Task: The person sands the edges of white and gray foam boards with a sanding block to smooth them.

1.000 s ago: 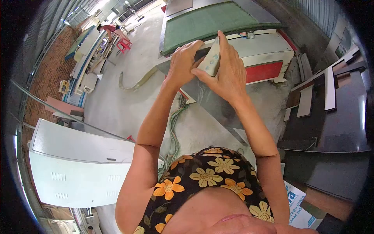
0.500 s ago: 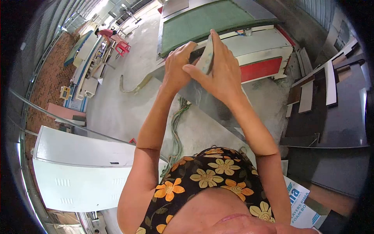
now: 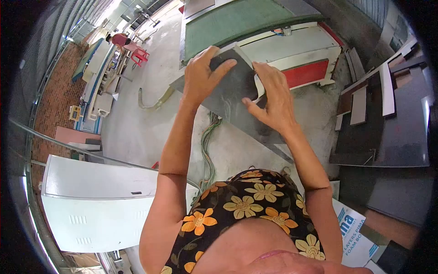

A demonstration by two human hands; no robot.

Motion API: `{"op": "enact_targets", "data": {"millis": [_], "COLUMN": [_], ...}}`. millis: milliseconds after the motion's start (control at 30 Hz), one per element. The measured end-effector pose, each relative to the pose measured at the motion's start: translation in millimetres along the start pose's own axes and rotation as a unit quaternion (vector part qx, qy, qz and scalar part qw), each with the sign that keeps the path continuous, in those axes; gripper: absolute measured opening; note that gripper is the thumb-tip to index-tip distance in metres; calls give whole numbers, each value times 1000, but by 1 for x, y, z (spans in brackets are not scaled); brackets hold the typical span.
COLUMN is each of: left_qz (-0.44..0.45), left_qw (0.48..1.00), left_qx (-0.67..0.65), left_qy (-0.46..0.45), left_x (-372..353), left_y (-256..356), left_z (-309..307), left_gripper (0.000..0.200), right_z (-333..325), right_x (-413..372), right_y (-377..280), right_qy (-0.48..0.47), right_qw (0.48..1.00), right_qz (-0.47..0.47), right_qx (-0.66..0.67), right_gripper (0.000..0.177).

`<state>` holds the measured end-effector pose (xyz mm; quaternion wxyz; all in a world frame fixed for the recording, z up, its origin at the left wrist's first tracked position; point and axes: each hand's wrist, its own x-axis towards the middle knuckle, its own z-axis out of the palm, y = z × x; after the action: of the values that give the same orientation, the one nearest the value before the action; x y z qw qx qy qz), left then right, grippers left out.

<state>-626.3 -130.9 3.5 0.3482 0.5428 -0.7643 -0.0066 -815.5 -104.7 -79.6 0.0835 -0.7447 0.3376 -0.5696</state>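
Both of my hands are at a dark board (image 3: 237,75) with a pale edge, in front of me. My left hand (image 3: 200,75) has its thumb on the dark face and its fingers around the upper left side. At the right edge, my right hand (image 3: 273,98) has its fingers along the pale side and its thumb bent toward the face. A glossy grey panel (image 3: 228,107) stretches below, slanting to the lower right; the held board overlaps it in this view.
A green-topped machine (image 3: 237,27) with a red panel stands ahead. Dark sheets (image 3: 401,114) lean at the right. A white cabinet (image 3: 91,201) stands at the left, cables (image 3: 207,150) run over the floor, and another person (image 3: 120,40) is bent by a far-left bench.
The board has turned so that its dark face shows instead of mainly its pale edge. My hands have moved apart, the right one lower and to the right.
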Motion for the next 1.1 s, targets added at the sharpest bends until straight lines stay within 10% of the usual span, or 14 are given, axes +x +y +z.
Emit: {"op": "enact_targets", "data": {"millis": [400, 1100], "left_qz": [16, -26], "left_qw": [1000, 999], "left_qx": [-14, -32], "left_qy": [18, 9], "left_x": [9, 12], "left_y": [-17, -56], "left_z": [9, 1], "left_gripper": [32, 32], "right_z": [10, 28], "right_x": [-6, -288], "right_y": [4, 142], "right_qy": [-47, -201], "right_qw": [995, 873], "right_qz": [91, 417], "right_qx": [-5, -152], "right_gripper": [74, 88]}}
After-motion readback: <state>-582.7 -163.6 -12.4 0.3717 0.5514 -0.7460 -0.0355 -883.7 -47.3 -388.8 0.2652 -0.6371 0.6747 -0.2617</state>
